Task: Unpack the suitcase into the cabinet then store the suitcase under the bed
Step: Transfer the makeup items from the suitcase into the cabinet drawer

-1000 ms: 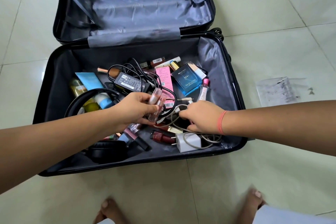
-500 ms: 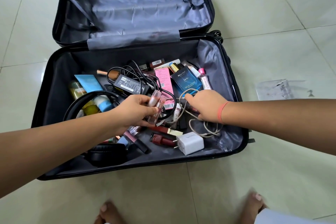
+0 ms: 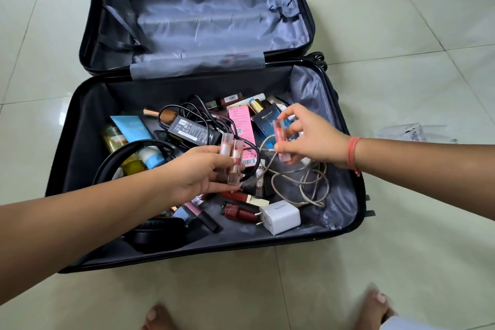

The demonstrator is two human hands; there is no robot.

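With the left hand point(image 3: 203, 170) gripping two tubes point(image 3: 232, 162) and the right hand point(image 3: 313, 139) pinching a third tube point(image 3: 281, 139), pass it across clear of the tangled cable point(image 3: 272, 179).

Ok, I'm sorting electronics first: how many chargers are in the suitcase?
2. A black power brick lies toward the back of the suitcase; a white wall charger lies near its front wall. Others may be hidden underneath.
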